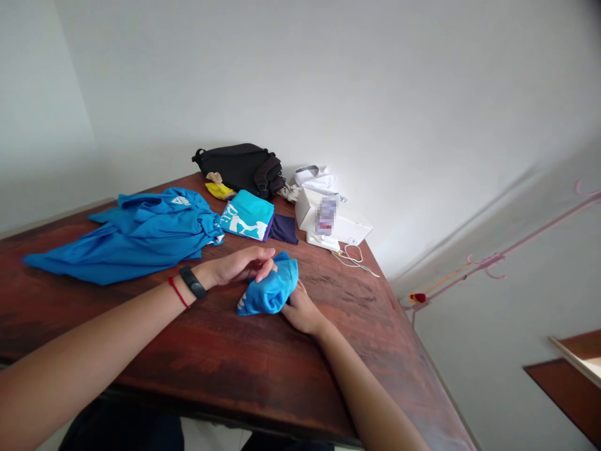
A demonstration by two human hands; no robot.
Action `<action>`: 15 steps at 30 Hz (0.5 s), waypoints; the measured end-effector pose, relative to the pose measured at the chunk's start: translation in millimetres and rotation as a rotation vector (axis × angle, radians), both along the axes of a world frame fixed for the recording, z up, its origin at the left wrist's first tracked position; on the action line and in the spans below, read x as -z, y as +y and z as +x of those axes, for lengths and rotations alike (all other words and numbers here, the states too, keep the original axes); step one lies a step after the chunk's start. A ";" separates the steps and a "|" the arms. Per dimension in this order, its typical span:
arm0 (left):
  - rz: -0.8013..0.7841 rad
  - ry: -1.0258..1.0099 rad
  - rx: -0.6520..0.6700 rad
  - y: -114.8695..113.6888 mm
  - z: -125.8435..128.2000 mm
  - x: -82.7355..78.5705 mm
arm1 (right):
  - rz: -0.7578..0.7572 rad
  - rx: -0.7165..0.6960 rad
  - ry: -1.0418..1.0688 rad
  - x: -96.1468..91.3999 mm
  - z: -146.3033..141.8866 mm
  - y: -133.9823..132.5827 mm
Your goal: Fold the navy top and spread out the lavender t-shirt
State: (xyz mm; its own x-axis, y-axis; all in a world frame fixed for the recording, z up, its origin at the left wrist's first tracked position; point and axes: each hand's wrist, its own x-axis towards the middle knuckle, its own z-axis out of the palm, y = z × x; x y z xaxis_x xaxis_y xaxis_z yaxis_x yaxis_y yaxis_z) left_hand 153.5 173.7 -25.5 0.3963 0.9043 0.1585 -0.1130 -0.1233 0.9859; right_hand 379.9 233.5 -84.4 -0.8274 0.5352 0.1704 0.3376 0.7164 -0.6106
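Observation:
A crumpled bundle of bright blue fabric (270, 287) lies on the dark reddish wooden table (263, 369), pressed between my two hands. My left hand (239, 266) curves over its upper left side, with a black band and a red string on the wrist. My right hand (303, 311) presses against its lower right side, with the fingers partly behind the cloth. A white print shows at the bundle's lower left corner. To the left lies a larger, loosely spread blue shirt (136, 235), apart from both hands.
Beyond my hands are a folded turquoise printed shirt (247, 215), a folded navy cloth (282, 228), a yellow cloth (218, 191), a black bag (239, 168), a white box (323, 216) and a white cable (352, 260). White walls bound the table's far sides.

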 end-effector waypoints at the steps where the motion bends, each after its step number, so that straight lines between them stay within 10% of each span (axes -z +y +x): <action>1: 0.009 0.024 0.002 -0.2 0.7 0.0 | -0.072 0.008 0.072 0.4 -1.2 -0.3; 15: 0.006 0.203 0.154 7.1 5.4 7.1 | -0.800 0.150 0.577 0.9 -14.3 -7.0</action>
